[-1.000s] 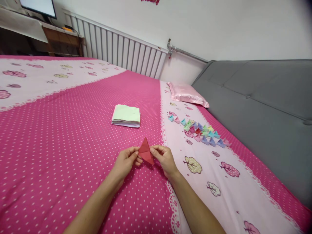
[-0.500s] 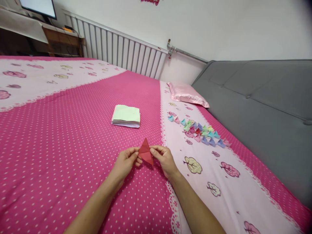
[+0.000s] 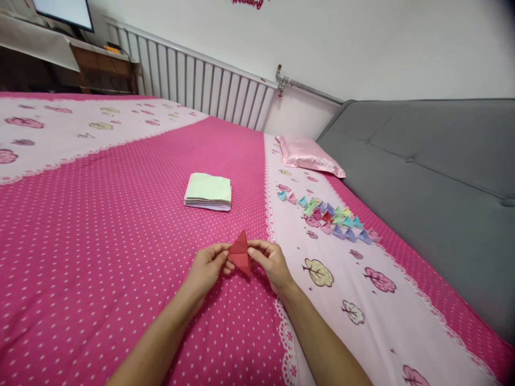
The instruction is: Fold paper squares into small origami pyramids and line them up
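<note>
A red piece of folded paper [image 3: 241, 252], pointed at top and bottom, is held up between my two hands over the pink dotted bedspread. My left hand [image 3: 212, 261] pinches its left side between thumb and fingers. On the opposite side, the thumb and fingers of my right hand [image 3: 269, 261] grip the paper's edge. Beyond my hands lies a stack of square paper sheets [image 3: 208, 188], pale green on top. To the right, several small folded paper boats [image 3: 338, 217] in blue, green, pink, red and purple stand in rows.
A shiny pink pillow [image 3: 309, 155] lies at the far right of the bedspread [image 3: 120, 230]. The grey padded headboard [image 3: 426, 193] rises along the right side. Behind the bed are a white radiator [image 3: 193, 72] and a desk [image 3: 104, 61] with a monitor [image 3: 66, 12].
The red folded paper has turned slightly in my fingers, its lower tip shifting left and its upper tip right. Both hands stay nearly in place.
</note>
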`<state>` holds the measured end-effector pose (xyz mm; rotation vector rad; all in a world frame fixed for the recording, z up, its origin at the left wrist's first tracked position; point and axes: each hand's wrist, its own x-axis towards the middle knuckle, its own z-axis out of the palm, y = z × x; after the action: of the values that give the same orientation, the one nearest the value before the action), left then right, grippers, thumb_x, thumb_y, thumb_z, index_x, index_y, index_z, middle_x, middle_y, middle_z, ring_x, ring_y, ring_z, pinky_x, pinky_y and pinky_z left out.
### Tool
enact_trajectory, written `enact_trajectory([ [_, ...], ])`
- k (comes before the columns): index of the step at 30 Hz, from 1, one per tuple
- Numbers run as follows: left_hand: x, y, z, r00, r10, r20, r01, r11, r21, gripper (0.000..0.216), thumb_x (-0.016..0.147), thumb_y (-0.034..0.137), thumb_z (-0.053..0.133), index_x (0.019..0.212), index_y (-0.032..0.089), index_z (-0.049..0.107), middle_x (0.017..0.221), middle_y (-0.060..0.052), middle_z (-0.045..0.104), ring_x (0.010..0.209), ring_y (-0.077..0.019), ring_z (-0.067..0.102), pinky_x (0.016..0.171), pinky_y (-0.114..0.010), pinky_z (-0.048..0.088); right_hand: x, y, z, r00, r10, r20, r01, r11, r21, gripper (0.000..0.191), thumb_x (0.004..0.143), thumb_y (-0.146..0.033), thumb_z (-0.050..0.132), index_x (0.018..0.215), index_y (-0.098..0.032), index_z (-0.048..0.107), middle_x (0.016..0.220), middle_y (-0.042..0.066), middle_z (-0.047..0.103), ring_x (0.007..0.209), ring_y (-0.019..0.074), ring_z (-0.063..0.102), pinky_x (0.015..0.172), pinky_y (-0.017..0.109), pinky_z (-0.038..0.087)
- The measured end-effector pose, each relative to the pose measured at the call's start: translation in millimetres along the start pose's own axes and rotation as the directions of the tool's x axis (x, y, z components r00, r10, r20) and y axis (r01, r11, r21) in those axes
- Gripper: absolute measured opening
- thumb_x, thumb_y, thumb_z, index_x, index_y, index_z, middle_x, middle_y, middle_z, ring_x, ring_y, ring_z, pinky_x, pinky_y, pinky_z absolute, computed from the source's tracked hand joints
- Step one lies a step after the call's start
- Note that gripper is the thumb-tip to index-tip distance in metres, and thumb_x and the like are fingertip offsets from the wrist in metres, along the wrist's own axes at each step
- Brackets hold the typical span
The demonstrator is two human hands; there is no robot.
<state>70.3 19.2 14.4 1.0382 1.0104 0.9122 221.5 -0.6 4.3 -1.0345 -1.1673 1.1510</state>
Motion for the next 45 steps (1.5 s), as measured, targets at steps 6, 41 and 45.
enact_trajectory([
  [6,4.5,-3.8,0.1,1.0,0.008,0.003,-0.008,1.0,0.004,0.022,0.065,0.024,0.059,0.081,0.009,0.061,0.048,0.0,0.058,0.044,-0.0087,0.05,0.049,-0.02,0.039,0.4,2.9,-0.6,0.998,-0.051,0.041,0.053,0.996,-0.066,0.019,0.072,-0.019,0.06,0.09,-0.02,0.066,0.084,0.003,0.069,0.078,0.0163,0.063,0.074,0.028,0.048],
  [41,-10.9,-7.7,16.7,0.95,0.25,0.188,-0.276,0.953,0.126,0.041,0.072,0.032,0.06,0.11,0.017,0.052,0.098,-0.008,0.064,0.086,-0.0173,0.061,0.072,-0.029,0.049,-3.4,4.8,8.5,0.964,-0.183,-0.191,0.14,0.966,-0.219,0.02,0.061,-0.008,0.056,0.077,-0.017,0.064,0.074,0.001,0.066,0.068,0.0155,0.062,0.064,0.026,0.05],
  [45,-12.9,-6.7,16.1,0.931,0.292,0.22,-0.346,0.898,0.273,0.048,0.071,0.028,0.059,0.118,0.021,0.051,0.097,-0.006,0.066,0.087,-0.0185,0.062,0.075,-0.032,0.05,-3.2,4.5,8.0,0.957,-0.207,-0.203,0.148,0.951,-0.271,0.023,0.061,-0.006,0.052,0.077,-0.017,0.064,0.074,0.001,0.065,0.069,0.015,0.061,0.065,0.026,0.049],
])
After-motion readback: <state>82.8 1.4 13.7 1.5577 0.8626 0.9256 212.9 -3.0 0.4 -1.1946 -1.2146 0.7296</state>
